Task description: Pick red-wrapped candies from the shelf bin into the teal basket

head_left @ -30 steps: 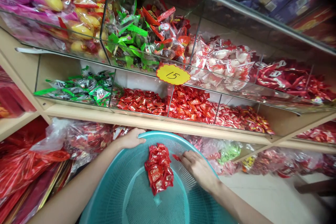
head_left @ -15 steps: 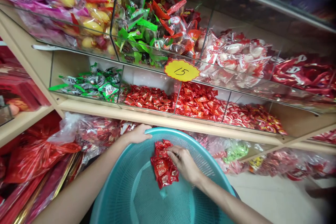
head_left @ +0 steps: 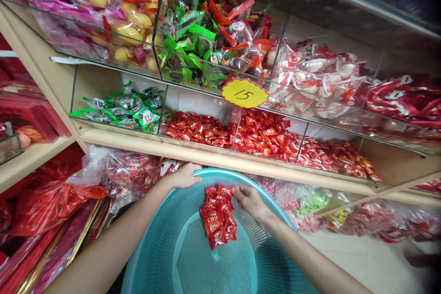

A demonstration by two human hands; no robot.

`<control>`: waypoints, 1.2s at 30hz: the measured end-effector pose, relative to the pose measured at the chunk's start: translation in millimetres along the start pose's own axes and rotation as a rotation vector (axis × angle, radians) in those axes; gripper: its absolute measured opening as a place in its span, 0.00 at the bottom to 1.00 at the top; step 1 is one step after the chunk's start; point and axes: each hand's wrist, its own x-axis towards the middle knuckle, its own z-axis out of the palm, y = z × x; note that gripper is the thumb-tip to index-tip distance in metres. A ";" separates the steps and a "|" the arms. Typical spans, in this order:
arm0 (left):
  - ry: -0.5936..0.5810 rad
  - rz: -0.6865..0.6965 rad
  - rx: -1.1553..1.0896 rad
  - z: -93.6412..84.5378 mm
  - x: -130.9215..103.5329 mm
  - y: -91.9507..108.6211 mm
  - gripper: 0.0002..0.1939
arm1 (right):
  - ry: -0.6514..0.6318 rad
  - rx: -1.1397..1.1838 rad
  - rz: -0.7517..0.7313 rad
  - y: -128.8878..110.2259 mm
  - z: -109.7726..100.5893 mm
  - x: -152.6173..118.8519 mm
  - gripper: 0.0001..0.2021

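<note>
A round teal plastic basket (head_left: pixel 188 280) with mesh walls sits below the shelf, tilted toward me. My left hand (head_left: pixel 185 176) grips its far left rim, thumb over the edge and the other fingers mostly hidden. Inside, a small heap of shiny red wrapped candies (head_left: pixel 217 220) lies on the basket's far side. My right hand (head_left: pixel 252 202) is over the basket at the heap's upper right. Its thumb and fingers are pinched together at the edge of a red candy packet (head_left: pixel 224 191).
Beyond the basket, a wooden shelf (head_left: pixel 220 154) holds clear bins of red candies (head_left: pixel 263 133) and green-wrapped candies (head_left: pixel 132 105). A yellow tag (head_left: pixel 245 93) marked 15 hangs above them. Red plastic bags (head_left: pixel 55 202) crowd the left; pale floor (head_left: pixel 351 257) shows at right.
My right hand has drawn right, from over the heap to its upper right edge, uncovering more candies. My left hand stays on the rim. The whole view has shifted slightly.
</note>
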 end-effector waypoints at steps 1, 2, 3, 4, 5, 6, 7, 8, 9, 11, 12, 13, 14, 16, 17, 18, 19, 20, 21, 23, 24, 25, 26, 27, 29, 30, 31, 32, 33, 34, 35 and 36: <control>0.003 0.004 0.009 0.0 0.4 -0.3 0.12 | -0.005 0.007 0.002 -2.4 2.0 -1.2 0.18; 0.003 0.007 0.014 0.1 0.8 -0.9 0.12 | -0.010 0.011 0.005 -4.9 4.8 -2.6 0.18; 0.003 0.008 0.015 0.3 1.2 -1.8 0.12 | -0.021 0.012 0.011 -7.3 8.2 -4.3 0.18; 0.001 0.008 0.014 0.4 1.6 -2.9 0.12 | -0.043 0.010 0.015 -9.4 12.6 -6.3 0.17; 0.001 0.007 0.012 0.7 1.9 -4.1 0.12 | -0.075 0.001 0.013 -11.1 17.7 -8.6 0.17; 0.003 0.004 0.011 1.0 2.1 -5.1 0.12 | -0.112 -0.018 0.001 -12.2 23.6 -11.0 0.17; 0.006 0.003 0.012 1.3 2.2 -6.1 0.13 | -0.144 -0.042 -0.015 -12.6 30.0 -13.2 0.16; 0.006 0.001 0.015 1.5 2.3 -6.7 0.13 | -0.174 -0.066 -0.031 -12.4 36.6 -15.0 0.16; 0.006 0.002 0.017 1.8 2.3 -7.1 0.14 | -0.196 -0.092 -0.042 -11.6 43.1 -16.3 0.15; 0.008 0.011 0.025 2.0 2.1 -7.1 0.14 | -0.192 -0.162 -0.064 -9.3 54.7 -17.5 0.14; 0.011 0.012 0.028 2.0 1.9 -6.9 0.14 | -0.169 -0.219 -0.080 -8.4 59.5 -17.5 0.12; 0.017 0.013 0.030 1.9 1.7 -6.6 0.14 | -0.137 -0.300 -0.106 -8.1 63.5 -17.5 0.11; 0.023 0.013 0.032 1.8 1.5 -6.2 0.14 | -0.097 -0.404 -0.142 -8.7 66.9 -17.5 0.10; 0.028 0.014 0.030 1.4 0.9 -5.3 0.14 | -0.040 -0.645 -0.233 -12.3 73.3 -18.3 0.08; 0.027 0.012 0.027 1.2 0.5 -4.6 0.14 | -0.038 -0.772 -0.285 -14.9 76.8 -19.1 0.08; 0.024 0.007 0.023 0.9 0.1 -3.7 0.14 | -0.050 -0.896 -0.343 -17.4 80.7 -19.8 0.07; 0.020 -0.002 0.016 0.6 -0.3 -2.5 0.14 | -0.069 -1.014 -0.402 -19.2 85.3 -20.5 0.07; 0.017 -0.011 0.009 0.2 -0.8 -1.1 0.13 | -0.090 -1.119 -0.461 -19.9 90.4 -21.0 0.07; 0.014 -0.016 0.000 -0.2 -1.2 0.4 0.13 | -0.110 -1.209 -0.517 -19.0 95.9 -21.2 0.07; 0.011 -0.009 -0.007 -1.3 -1.9 3.6 0.13 | -0.138 -1.327 -0.631 -12.4 107.4 -21.0 0.08; 0.011 -0.001 -0.003 -1.8 -2.1 5.0 0.12 | -0.147 -1.358 -0.686 -7.1 113.1 -21.1 0.08; 0.010 0.006 0.004 -2.3 -2.3 6.2 0.12 | -0.157 -1.377 -0.731 -0.9 118.4 -21.4 0.07; 0.010 0.007 0.013 -2.8 -2.4 7.0 0.12 | -0.170 -1.388 -0.762 5.5 123.5 -22.3 0.06; 0.012 0.006 0.020 -3.1 -2.5 7.4 0.13 | -0.182 -1.398 -0.775 11.4 127.9 -23.7 0.06; 0.017 0.000 0.022 -3.5 -2.5 7.2 0.14 | -0.204 -1.420 -0.760 18.7 133.2 -28.0 0.06; 0.015 0.000 0.016 -3.5 -2.5 6.7 0.14 | -0.208 -1.426 -0.748 18.9 132.9 -30.5 0.05; 0.011 0.002 0.012 -3.6 -2.6 6.1 0.15 | -0.201 -1.424 -0.748 16.0 129.7 -32.9 0.05; 0.002 0.004 0.004 -3.7 -2.6 5.6 0.16 | -0.185 -1.411 -0.770 10.0 122.8 -34.8 0.05; -0.009 0.007 -0.007 -3.8 -2.7 5.3 0.16 | -0.158 -1.388 -0.806 0.8 111.7 -35.8 0.05; -0.015 0.011 -0.017 -3.9 -2.8 5.3 0.17 | -0.118 -1.356 -0.852 -11.3 96.1 -35.5 0.06; -0.017 0.012 -0.023 -4.0 -2.7 5.5 0.17 | -0.083 -1.329 -0.904 -25.5 76.2 -33.6 0.07; -0.019 0.010 -0.029 -4.0 -2.6 5.8 0.17 | -0.025 -1.310 -0.913 -41.1 52.7 -29.8 0.07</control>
